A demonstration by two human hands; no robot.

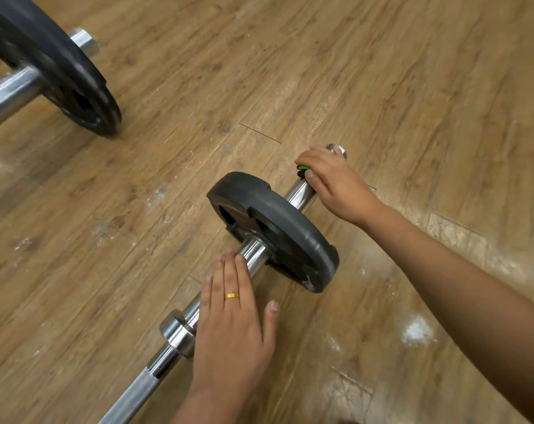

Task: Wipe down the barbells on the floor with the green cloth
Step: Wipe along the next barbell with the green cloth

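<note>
Wood-grain plank floor (382, 71). We see the boards run diagonally from near left to far right, with a thin dark seam (259, 133) at centre, whitish scuffs (417, 332) at near right, and soft glare (461, 240) on the right-hand boards.

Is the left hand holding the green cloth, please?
No, the left hand rests flat on the bar, while the green cloth peeks from under the right hand.

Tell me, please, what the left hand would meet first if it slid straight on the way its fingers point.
Most likely the black weight plate: the left hand lies flat on the barbell sleeve, fingertips close to the plate's inner face near the hub, though depth is unclear.
</note>
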